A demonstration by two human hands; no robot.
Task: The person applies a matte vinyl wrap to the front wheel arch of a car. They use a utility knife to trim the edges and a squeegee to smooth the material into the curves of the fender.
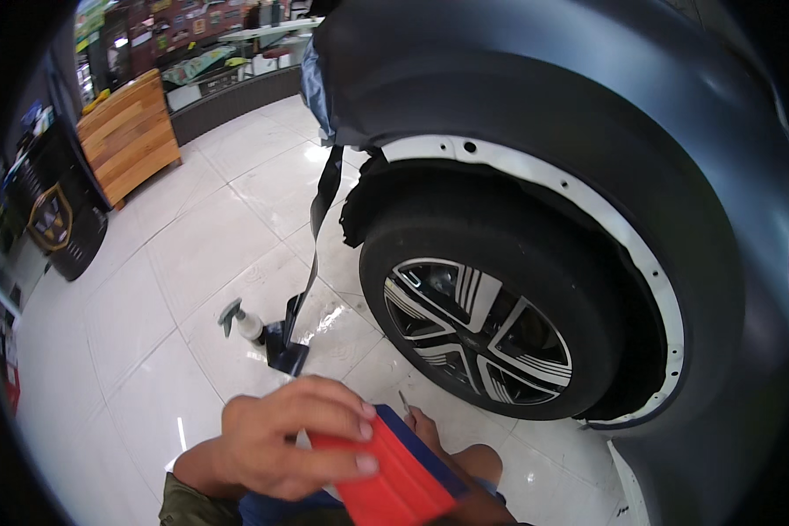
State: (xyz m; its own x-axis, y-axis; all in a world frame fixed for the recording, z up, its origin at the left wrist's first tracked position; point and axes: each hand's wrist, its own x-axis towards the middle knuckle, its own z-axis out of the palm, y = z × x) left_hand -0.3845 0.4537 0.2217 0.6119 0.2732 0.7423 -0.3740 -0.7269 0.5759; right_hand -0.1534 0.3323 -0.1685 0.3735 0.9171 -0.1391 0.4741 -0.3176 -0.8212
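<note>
My left hand (294, 443) grips a red squeegee (394, 482) with a dark blue edge strip, held up close at the bottom middle. Beyond it, lower and partly hidden by the squeegee, my right hand (424, 430) closes on a thin, pointed, metallic tool (404, 401); its exact kind is too small to make out. Both hands are in front of the car's wheel (478, 342), apart from it. Above the tyre curves a bare white arch edge (579, 184) with holes, under a matte dark fender (535, 83).
A black strip (322, 197) hangs from the car's corner down to the tiled floor (228, 219). Beside its lower end stands a spray bottle (249, 324) with a green-grey trigger. Farther left are a wooden cabinet (131, 136) and a black drum (70, 219).
</note>
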